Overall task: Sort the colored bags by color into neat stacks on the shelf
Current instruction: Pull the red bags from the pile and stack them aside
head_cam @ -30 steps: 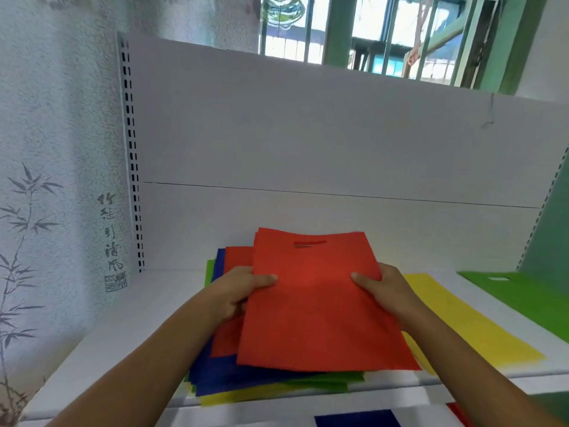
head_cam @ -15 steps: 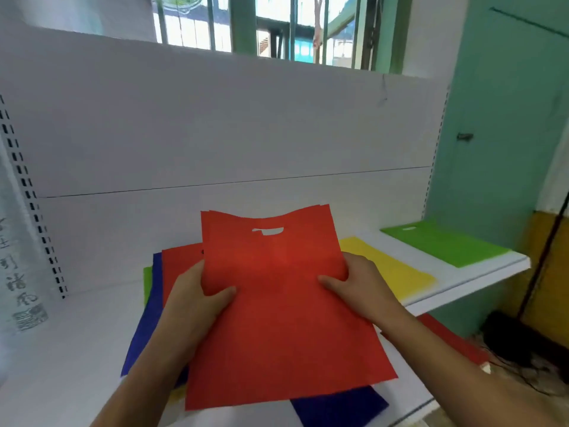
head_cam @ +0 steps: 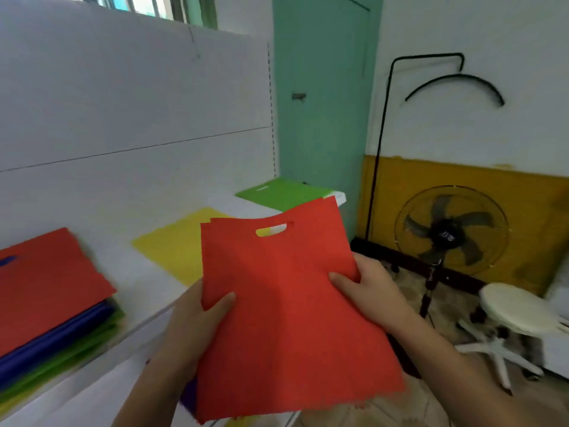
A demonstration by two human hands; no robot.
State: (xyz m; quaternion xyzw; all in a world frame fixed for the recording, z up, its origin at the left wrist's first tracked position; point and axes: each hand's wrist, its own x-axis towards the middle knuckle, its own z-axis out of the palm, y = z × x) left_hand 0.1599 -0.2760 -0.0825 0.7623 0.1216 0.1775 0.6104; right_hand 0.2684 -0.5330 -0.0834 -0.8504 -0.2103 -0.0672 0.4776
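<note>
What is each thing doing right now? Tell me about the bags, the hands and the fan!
red bags: lifted off the shelf, held by both side edges
left hand: grips the left edge, thumb on top
right hand: grips the right edge
mixed pile: unsorted, red on top
yellow bag: flat on shelf
green bag: flat at shelf end
shelf: holds the bags
fan: blades look still

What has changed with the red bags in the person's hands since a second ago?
Both hands, left hand and right hand, have lifted the held red bags off the mixed pile and carried them rightward, past the yellow bag. The grip stayed the same, thumbs on top. The yellow bag, the green bag and the pile stayed on the shelf.
</note>
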